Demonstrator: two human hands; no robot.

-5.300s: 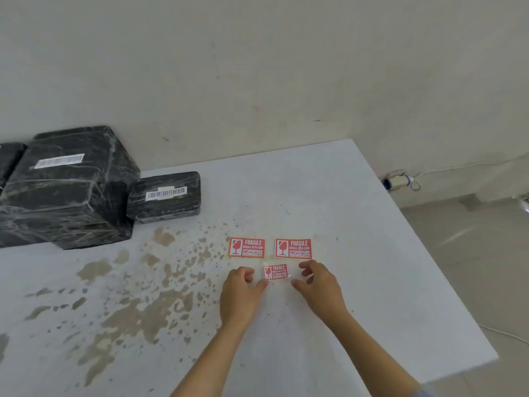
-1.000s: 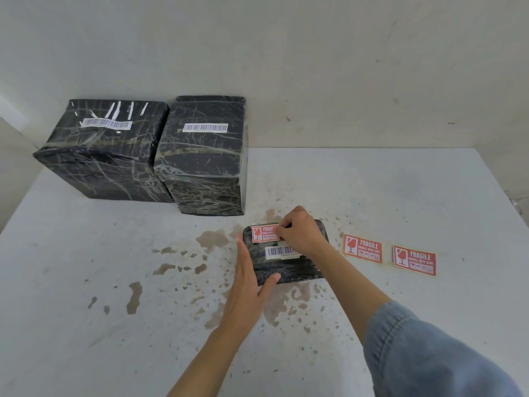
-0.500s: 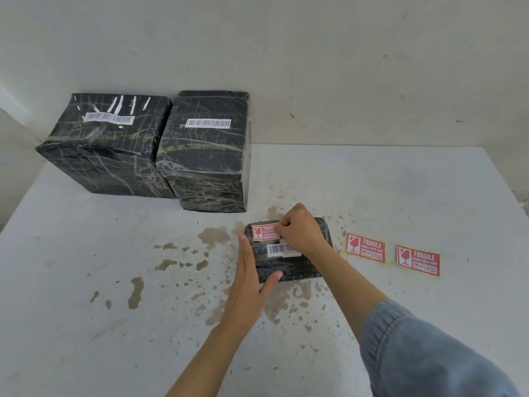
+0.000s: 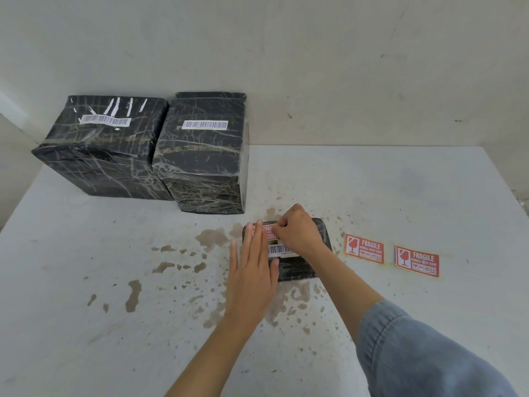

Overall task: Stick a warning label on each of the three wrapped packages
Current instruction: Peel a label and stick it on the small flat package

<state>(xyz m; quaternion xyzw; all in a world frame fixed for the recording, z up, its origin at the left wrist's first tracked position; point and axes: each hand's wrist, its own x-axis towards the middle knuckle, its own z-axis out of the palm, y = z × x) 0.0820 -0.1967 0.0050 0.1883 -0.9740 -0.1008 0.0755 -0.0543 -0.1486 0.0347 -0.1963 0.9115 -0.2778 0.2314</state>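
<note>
Right hand is curling, fingertips pinching one edge of the red label atop the small package. Left hand is lying flat, fingers spread over the label's left part. Two spare labels are lying right on the stained table; two big packages are sitting behind.

red label: half under hands | small package: top mostly covered
</note>
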